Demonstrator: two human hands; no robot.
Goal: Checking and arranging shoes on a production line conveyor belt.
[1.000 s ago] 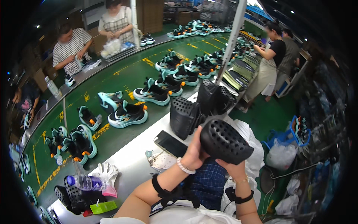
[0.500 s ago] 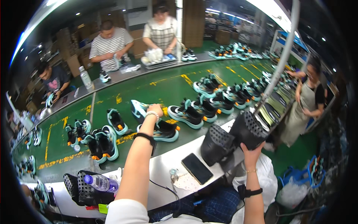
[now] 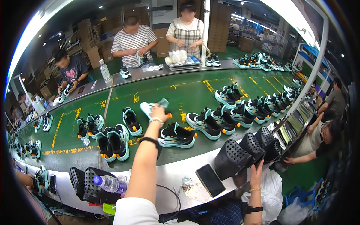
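Note:
My left hand (image 3: 159, 113) reaches over the green belt with its fingers closed on a pale teal sneaker (image 3: 147, 108), which lies tipped, its sole side partly showing; motion blurs it slightly. Just nearer me, a black and teal sneaker (image 3: 177, 135) sits upright beside my wrist. My right hand (image 3: 256, 175) has its fingers stretched upward against the lower side of the black perforated clog-shaped pieces (image 3: 233, 159), which stand in a row at the bench edge. It does not wrap round them.
Rows of sneakers (image 3: 204, 125) run along the green belt (image 3: 123, 98). On the white bench (image 3: 165, 172) lie a phone (image 3: 210, 180) and a purple-capped bottle (image 3: 110, 183). A metal pole (image 3: 318, 56) rises at right. Co-workers (image 3: 135, 39) stand across the belt; others bend at right.
My left hand has tipped the sneaker and drawn it apart from the one beside it. My right hand's fingers have straightened from their grip on the black piece. The whole view has shifted.

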